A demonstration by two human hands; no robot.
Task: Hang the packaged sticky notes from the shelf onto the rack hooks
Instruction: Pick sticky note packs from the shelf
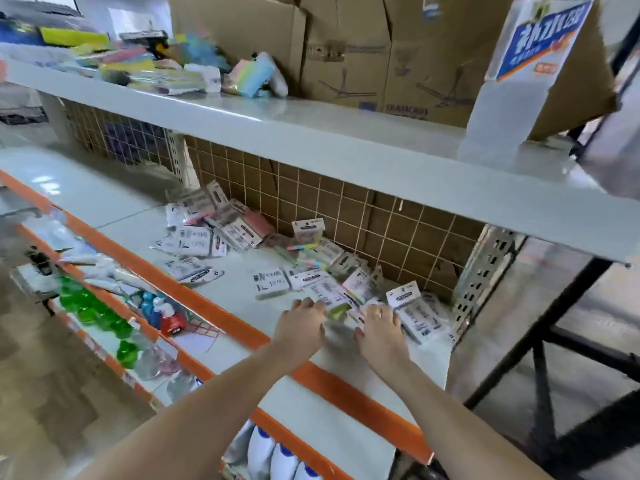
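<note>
Two bare hands reach onto the middle shelf (242,299) among the scattered packets. The left hand (304,322) lies palm down with its fingers fairly straight, the tips touching a packaged sticky note pad (332,299) with a yellow-green block showing at its near end; whether any finger curls round the pack I cannot tell. The right hand (379,323) is spread flat, fingers apart, resting on white packets just beside a larger card-backed pack (415,315); its grip cannot be made out either. The sticky note packs (207,233) lie loose in a ragged row along the back of the shelf, some flat, some leaning on the wire grid panel (346,206), most showing white printed backing cards, a few showing pink, yellow or green pads. Cardboard boxes (346,46) stand on the shelf above.
</note>
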